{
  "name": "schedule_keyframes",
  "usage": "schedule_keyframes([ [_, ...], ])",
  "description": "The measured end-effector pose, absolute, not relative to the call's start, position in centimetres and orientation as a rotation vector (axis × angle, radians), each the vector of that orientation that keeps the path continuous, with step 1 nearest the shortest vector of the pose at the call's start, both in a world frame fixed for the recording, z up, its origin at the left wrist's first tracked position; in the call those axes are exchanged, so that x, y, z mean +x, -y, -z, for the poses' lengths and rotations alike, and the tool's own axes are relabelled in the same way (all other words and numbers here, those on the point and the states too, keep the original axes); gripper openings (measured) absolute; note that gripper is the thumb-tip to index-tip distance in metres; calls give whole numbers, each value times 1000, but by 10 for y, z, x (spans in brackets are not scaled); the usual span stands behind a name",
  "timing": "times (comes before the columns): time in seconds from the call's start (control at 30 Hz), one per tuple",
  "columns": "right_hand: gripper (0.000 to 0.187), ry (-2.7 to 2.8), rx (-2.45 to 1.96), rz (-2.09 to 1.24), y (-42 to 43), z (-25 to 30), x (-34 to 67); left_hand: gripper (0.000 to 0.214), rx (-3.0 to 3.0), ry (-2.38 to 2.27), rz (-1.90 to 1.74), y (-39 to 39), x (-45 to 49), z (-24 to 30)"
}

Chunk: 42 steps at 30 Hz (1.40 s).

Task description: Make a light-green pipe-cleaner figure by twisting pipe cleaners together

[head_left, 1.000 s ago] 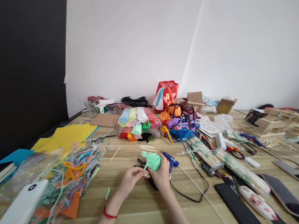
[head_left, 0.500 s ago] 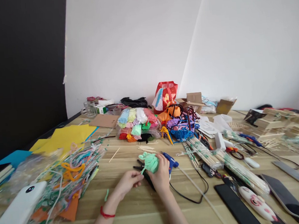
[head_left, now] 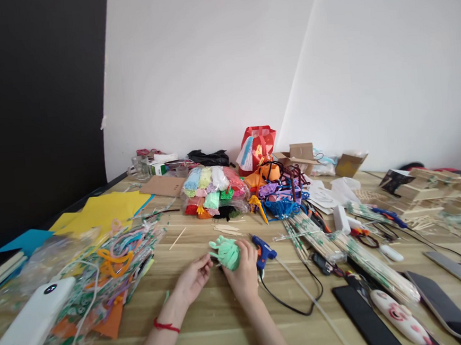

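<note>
A mint-green bundle of curled pipe cleaners is held up just above the table, in the middle. My right hand has its fingers wrapped around the right side of the bundle. Opposite it, my left hand, with a red string bracelet on the wrist, pinches the end of a green strand at the bundle's left edge. Just right of my right hand lies a blue hot glue gun with a black cord. A dark tool under the bundle is mostly hidden by my hands.
Loose pipe cleaners and wrappers and a white power bank lie on the left. Bagged coloured pipe cleaners sit at the back. Bundled wooden sticks, a black slab and a phone spread across the right.
Both hands and the green bundle have shifted slightly left and the bundle has turned. The dark tool beneath shows less now. The whole view has moved a little.
</note>
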State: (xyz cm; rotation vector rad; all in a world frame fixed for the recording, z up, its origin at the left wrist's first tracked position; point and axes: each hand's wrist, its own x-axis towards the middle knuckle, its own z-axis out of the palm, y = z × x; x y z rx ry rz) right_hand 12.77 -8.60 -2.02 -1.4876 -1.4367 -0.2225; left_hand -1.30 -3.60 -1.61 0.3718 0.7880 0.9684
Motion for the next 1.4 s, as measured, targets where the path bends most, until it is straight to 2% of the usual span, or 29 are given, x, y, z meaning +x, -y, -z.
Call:
schedule_keyframes([
  [0.17, 50, 1490, -1488, 143, 91, 16, 122, 17, 187, -714, -966, 35, -11, 18],
  [0.33, 53, 1440, -1457, 209, 83, 23, 133, 14, 309, -698, -933, 36, -15, 14],
  [0.6, 53, 1397, -1436, 219, 78, 29, 141, 19, 493, -667, -855, 41, -16, 13],
  [0.87, 53, 1394, -1450, 158, 79, 27, 139, 18, 569, -760, -959, 41, -10, 15],
  [1.03, 53, 1424, -1470, 81, 85, 20, 134, 9, 771, -846, -1053, 39, -7, 21],
  [1.2, 52, 1440, -1475, 79, 86, 19, 132, 20, 1196, -989, -1130, 36, -5, 27],
  [1.4, 54, 1496, -1488, 125, 91, 12, 133, 21, 1363, -973, -936, 37, -6, 28],
])
